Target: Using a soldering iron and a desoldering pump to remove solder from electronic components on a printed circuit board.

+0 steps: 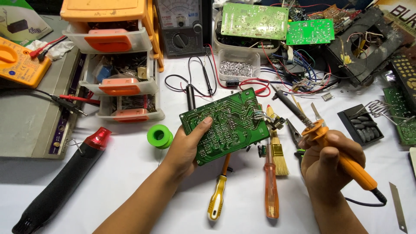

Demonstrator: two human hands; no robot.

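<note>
My left hand (187, 145) has the green circuit board (225, 125) gripped by its lower left edge, thumb pressed on the solder side, the board tilted up off the white table (130, 182). My right hand (327, 162) is clenched around the orange soldering iron (342, 160), held like a pen, its dark tip angled up and left toward the board's right edge, where a small bunch of wires (262, 115) comes off. The tip sits near those wires; I cannot tell if it touches. Under the board lie 2 screwdrivers, a yellow-handled one (218, 195) and an orange-handled one (271, 186), with a small brush (278, 151) just beside them. A green solder spool (159, 136) sits left of my left hand. Further left, a black heat gun with a red nose (65, 177). Up top, orange parts drawers (119, 65), a black meter (184, 26), and 2 more green boards (277, 24).
</note>
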